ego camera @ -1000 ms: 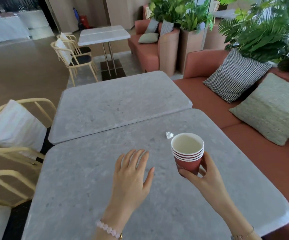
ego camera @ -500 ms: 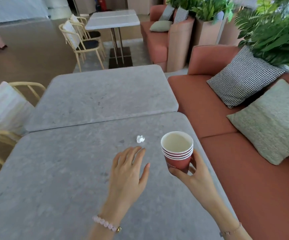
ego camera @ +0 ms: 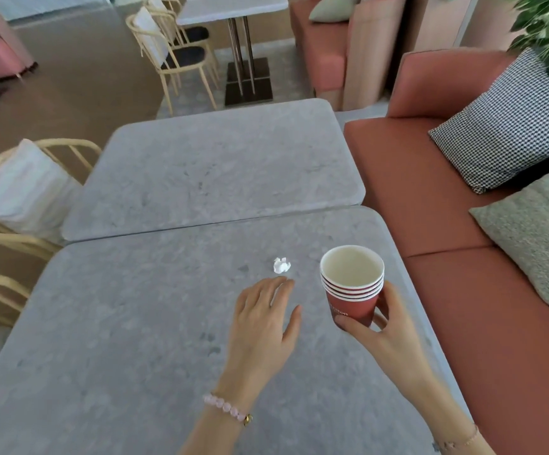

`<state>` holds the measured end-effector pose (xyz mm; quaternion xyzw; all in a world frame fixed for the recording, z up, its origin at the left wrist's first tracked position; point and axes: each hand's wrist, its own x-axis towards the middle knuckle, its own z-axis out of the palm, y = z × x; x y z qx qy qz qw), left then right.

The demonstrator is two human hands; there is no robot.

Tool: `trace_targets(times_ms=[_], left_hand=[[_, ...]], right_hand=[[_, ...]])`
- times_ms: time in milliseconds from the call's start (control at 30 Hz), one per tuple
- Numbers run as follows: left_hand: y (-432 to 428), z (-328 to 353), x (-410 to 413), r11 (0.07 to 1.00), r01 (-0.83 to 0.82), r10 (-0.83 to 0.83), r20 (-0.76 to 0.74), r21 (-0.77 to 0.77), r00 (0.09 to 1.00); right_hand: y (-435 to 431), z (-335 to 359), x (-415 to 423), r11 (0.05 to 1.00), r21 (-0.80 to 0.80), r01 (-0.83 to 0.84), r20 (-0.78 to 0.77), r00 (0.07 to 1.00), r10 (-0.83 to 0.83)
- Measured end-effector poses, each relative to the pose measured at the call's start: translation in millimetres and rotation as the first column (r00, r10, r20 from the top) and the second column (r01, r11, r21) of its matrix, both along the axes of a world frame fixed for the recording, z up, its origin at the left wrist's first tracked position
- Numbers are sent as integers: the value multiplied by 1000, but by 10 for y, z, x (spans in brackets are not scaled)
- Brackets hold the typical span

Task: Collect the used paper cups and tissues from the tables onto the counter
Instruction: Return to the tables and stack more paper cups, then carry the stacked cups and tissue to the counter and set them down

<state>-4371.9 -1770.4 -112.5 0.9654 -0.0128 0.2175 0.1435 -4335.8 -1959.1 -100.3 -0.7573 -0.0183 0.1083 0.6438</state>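
Grey stone-look tabletop (ego camera: 118, 323) is seen beneath both hands. A pink bead bracelet (ego camera: 227, 409) is worn on the left wrist. The left hand (ego camera: 260, 320) is held flat over the surface, fingers straight and slightly spread, with nothing gripped. Just right of it, an upright stack of red paper cups (ego camera: 352, 284) is gripped low on its wall by the right hand (ego camera: 381, 330), with the thumb on the near side and the fingers curled round the far side. Whether its base rests on the table cannot be told. Just beyond the left fingertips, and left of the cups, a small crumpled white tissue (ego camera: 281, 265) lies on the table, apart from the fingers. Further beyond the hands, a second grey table (ego camera: 217, 165) is butted against the first. Right of the right hand, a rust-red sofa (ego camera: 463, 290) is set with a grey-green cushion (ego camera: 539, 231) and a checked cushion (ego camera: 509, 133). Left of the left hand, a pale wooden chair (ego camera: 20, 192) is drawn up.
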Motion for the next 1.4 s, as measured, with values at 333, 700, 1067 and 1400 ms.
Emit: trace_targets(times_ms=[333,700,1067,1400], left_hand=[[324,-793,617,960,-118,58,-232,-253,971],[389,-1181,1195,928,-219,116,-324,-303,939],[394,-1188,1227,927,-180,84,-285,-330,955],[310,-562,1076,908,-57,37,-55,-415,998]], right_hand=[[160,-257,406,999,-26,46,-44,998,-47],[152,-418,448,996,-27,85,-90,992,-87],[118,-407,438,995,-18,101,-126,987,-103],[54,-201,349,996,-8,92,-67,994,-92]])
